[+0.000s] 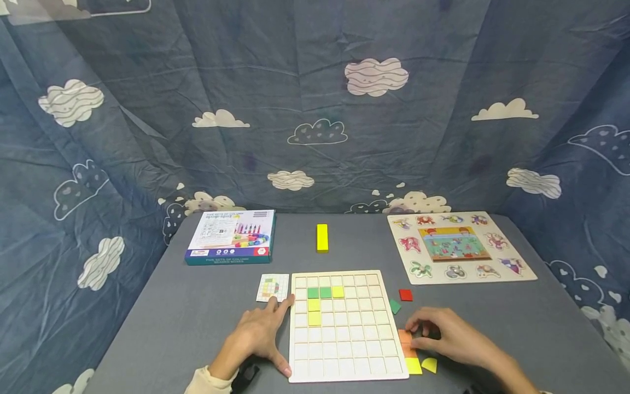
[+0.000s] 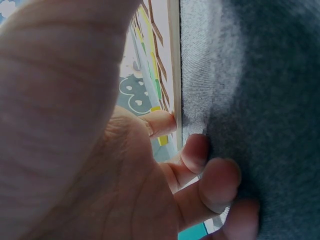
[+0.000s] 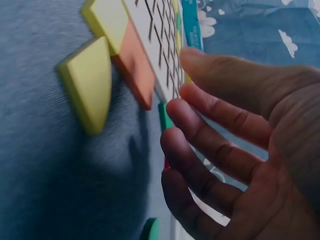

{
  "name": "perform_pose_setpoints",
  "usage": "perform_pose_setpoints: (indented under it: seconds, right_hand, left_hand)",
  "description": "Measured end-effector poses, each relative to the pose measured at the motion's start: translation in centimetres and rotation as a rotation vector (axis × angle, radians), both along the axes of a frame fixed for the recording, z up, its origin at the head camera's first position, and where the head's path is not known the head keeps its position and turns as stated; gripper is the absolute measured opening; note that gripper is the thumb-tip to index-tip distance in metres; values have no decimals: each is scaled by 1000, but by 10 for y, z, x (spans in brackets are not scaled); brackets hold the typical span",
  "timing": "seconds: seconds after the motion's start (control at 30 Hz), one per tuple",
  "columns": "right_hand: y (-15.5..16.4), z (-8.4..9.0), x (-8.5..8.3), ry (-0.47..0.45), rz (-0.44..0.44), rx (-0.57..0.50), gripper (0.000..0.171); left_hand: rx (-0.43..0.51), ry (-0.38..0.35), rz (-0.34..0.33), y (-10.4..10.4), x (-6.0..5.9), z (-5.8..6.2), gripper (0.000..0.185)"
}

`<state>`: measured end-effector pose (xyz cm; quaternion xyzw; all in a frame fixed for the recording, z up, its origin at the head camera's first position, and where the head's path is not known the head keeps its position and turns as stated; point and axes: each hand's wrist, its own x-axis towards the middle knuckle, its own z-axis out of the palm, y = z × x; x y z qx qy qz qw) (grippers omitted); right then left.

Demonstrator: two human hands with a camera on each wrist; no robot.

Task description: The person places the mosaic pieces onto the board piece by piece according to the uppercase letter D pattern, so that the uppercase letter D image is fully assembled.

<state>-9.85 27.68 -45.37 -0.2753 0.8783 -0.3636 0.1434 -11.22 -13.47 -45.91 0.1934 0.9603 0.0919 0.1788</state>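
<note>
While bracing the grid board [image 1: 344, 328], left hand [image 1: 258, 336] lies flat, holding nothing; right hand [image 1: 450, 336] loosely spread, seemingly touching orange piece [image 1: 406, 343].

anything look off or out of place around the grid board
Nothing is damaged or spilled. One yellow block lies alone behind the grid board, apart from the loose pieces by the right hand.
</note>
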Motion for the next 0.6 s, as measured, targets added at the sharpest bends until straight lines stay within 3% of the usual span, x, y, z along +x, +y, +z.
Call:
perform_pose_setpoints:
  seconds: [0.27, 0.6]
  right_hand:
    - [8, -15, 14, -7, 175, -144, 19]
    - [7, -19, 22, -15, 231, -109, 20]
  left_hand:
    - [-7, -1, 6, 1, -1, 2, 148]
    - [-9, -5, 3, 1, -1, 1, 149]
